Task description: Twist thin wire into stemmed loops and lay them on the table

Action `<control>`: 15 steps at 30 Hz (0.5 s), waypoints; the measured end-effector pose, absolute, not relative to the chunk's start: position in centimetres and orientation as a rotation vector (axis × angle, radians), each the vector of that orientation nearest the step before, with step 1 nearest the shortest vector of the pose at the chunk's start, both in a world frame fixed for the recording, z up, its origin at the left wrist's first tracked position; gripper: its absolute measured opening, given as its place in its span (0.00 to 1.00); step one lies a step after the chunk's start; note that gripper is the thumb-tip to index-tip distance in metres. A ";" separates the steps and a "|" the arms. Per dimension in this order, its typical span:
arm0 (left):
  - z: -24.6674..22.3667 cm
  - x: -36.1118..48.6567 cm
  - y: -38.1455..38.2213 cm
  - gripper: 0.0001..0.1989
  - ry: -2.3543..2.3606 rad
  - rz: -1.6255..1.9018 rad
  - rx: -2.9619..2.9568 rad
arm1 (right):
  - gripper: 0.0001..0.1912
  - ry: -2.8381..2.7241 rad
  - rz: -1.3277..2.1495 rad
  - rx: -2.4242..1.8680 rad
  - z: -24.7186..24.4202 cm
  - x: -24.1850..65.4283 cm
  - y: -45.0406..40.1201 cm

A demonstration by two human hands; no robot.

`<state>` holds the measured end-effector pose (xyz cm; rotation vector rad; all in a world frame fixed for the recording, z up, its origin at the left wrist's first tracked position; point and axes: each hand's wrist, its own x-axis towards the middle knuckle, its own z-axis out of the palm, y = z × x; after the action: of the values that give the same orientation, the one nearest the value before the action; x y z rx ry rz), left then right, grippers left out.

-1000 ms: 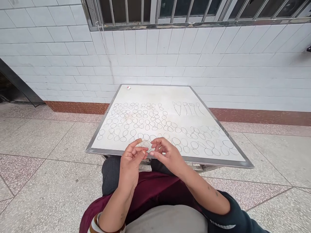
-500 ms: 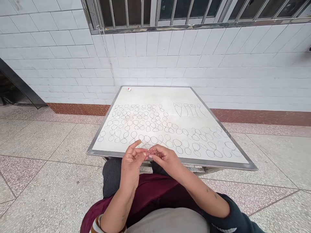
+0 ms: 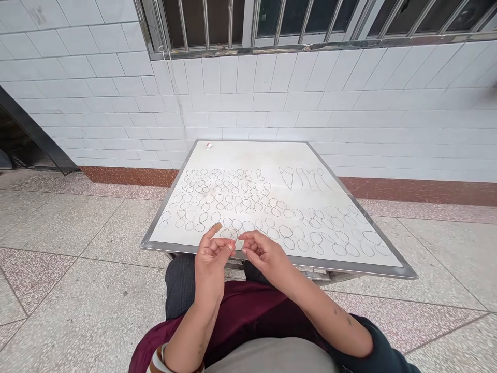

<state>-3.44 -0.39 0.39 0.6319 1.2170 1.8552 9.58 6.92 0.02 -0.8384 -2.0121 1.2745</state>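
Just above the front edge of a white table (image 3: 248, 155), my left hand (image 3: 213, 259) pinches something too small to make out between thumb and forefinger; a faint thin loop seems to rise from it. To its right, my right hand (image 3: 264, 254) has thumb and forefinger slightly apart, with nothing visible between them. A narrow gap separates the two hands. Many thin dark rings (image 3: 285, 231) lie in rows over the front and middle of the table. Several longer thin loops (image 3: 287, 177) lie at its back right.
A small red and white item (image 3: 208, 146) sits at the table's back left corner. Behind the table stands a white tiled wall (image 3: 248, 77) with a barred window (image 3: 295, 23). The table has a raised-looking grey metal rim (image 3: 349, 264).
My right hand has parted from my left, and its thumb and forefinger have opened a little. The view has shifted slightly.
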 end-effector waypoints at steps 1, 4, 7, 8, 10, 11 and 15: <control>0.3 -3.4 -0.3 0.26 1.171 1.899 0.571 | 0.10 -1.979 1.291 -0.843 0.0 9.5 6.8; 0.6 -3.6 -0.1 0.26 1.066 2.032 0.422 | 0.05 -1.762 1.444 -0.812 -0.4 9.1 6.1; 1.4 -4.0 0.0 0.25 0.993 2.142 0.307 | 0.09 -1.397 1.659 -0.733 -1.1 8.3 5.2; 1.6 -4.1 0.1 0.25 0.972 2.166 0.277 | 0.10 -1.276 1.716 -0.718 -1.3 8.0 4.8; 2.1 -4.4 0.2 0.24 0.939 2.196 0.245 | 0.12 -1.105 1.799 -0.716 -1.9 7.6 4.0; 2.3 -4.4 0.2 0.24 0.932 2.206 0.241 | 0.13 -1.070 1.828 -0.720 -2.2 7.5 3.7; 2.6 -4.5 0.2 0.23 1.000 2.211 0.288 | 0.12 -1.309 1.818 -0.700 -2.8 7.7 3.3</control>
<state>-4.50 0.15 2.60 0.2875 0.9996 2.2111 7.70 3.27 -2.79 -0.7004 -1.3094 1.8182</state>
